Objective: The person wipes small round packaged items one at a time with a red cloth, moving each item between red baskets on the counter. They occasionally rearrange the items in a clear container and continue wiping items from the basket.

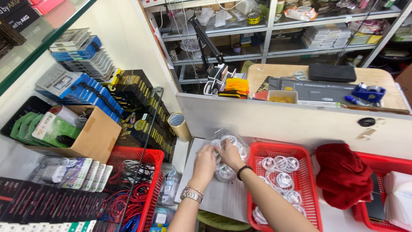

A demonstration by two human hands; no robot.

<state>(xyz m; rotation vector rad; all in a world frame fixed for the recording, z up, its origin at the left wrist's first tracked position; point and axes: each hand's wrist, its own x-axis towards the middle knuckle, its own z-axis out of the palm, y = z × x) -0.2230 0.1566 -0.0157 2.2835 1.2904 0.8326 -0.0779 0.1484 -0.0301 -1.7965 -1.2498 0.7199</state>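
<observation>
Coiled white cables [225, 148] in a clear bag sit on the counter [223, 199] beside the red basket [302, 182], left hand [205, 163] and right hand [228, 154] both closed on the plastic (better gripped low, coils bunched).

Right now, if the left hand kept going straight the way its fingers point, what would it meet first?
The left hand points up and away, already touching the clear bag of coiled white cables. Past the bag, the pale counter wall probably comes next, though depth is unclear.
</observation>
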